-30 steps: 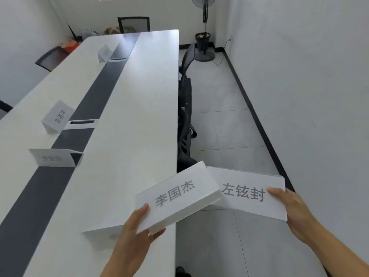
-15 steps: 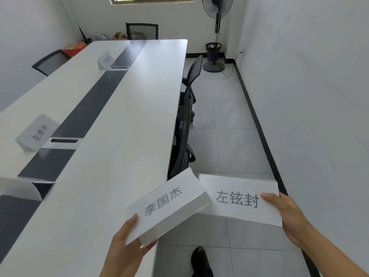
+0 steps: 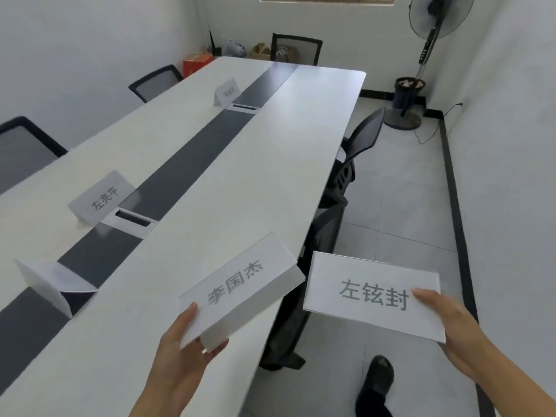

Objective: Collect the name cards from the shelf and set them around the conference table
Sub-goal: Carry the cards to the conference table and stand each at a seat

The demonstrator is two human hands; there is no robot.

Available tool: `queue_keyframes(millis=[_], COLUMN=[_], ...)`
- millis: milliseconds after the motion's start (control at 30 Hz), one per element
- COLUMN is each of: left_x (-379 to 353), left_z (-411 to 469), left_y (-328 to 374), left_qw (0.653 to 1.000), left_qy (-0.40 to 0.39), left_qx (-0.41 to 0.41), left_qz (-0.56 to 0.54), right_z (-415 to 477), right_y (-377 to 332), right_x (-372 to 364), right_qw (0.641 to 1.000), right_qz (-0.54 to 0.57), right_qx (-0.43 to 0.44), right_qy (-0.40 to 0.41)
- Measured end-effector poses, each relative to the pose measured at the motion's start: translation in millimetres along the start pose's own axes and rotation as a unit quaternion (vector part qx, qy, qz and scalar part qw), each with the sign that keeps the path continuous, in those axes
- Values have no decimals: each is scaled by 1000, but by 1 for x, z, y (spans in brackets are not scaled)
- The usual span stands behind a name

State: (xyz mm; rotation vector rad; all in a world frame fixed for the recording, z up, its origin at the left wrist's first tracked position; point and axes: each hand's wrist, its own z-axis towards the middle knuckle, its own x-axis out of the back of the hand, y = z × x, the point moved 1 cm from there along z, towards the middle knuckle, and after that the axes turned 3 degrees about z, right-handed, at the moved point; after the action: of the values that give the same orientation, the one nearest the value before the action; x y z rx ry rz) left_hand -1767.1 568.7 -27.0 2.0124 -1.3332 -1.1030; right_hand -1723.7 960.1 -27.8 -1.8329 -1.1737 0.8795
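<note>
My left hand [image 3: 177,353] grips a folded white name card [image 3: 240,284] by its lower left corner, held just above the near right part of the long white conference table [image 3: 255,182]. A second white name card [image 3: 373,293] is in my right hand [image 3: 451,329], held by its right end over the floor beside the table. Three folded name cards stand along the table's dark centre strip: one near left [image 3: 51,281], one at mid left [image 3: 100,197], one far up [image 3: 227,91].
Black mesh chairs [image 3: 331,218] are tucked in along the table's right edge, others stand at the left [image 3: 24,145] and far end [image 3: 296,48]. A standing fan [image 3: 433,34] and a bin [image 3: 407,91] fill the far right corner. My shoe [image 3: 377,377] is on the tiled aisle.
I have walked forward along the table's right side; the cards on the table have slid nearer and leftward in view. Both held cards stay in my hands, now slightly further apart.
</note>
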Motion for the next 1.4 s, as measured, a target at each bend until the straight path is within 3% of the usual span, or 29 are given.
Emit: queue_keyframes(millis=[233,433,733,933,1200,1400], left_x=[-48,-117,-116,-62,21,67], left_z=[57,100,115,174,287,323], left_y=[-11,-19,-18,25,112,125], left_qw=[984,953,904,921,917,913], left_qy=[159,271,410,383,380,360], left_qx=[-38,-21,3,3,-71,-38], left_qz=[-77,-132,-124,-65,100,188], right_z=[159,274,358,382,416,436], right_y=[-60,-123,-138,-145,-161,-145], right_x=[-17,-38,-117,-160,-229,-270], right_qw=[990,958,913,891,884,886], right_qz=[-58,-146,-201,-242,-284,-294], right_qx=[-37,-67,-133,-140,-113,-134], right_qy=[-123,-238,-330,-357,-353,-334])
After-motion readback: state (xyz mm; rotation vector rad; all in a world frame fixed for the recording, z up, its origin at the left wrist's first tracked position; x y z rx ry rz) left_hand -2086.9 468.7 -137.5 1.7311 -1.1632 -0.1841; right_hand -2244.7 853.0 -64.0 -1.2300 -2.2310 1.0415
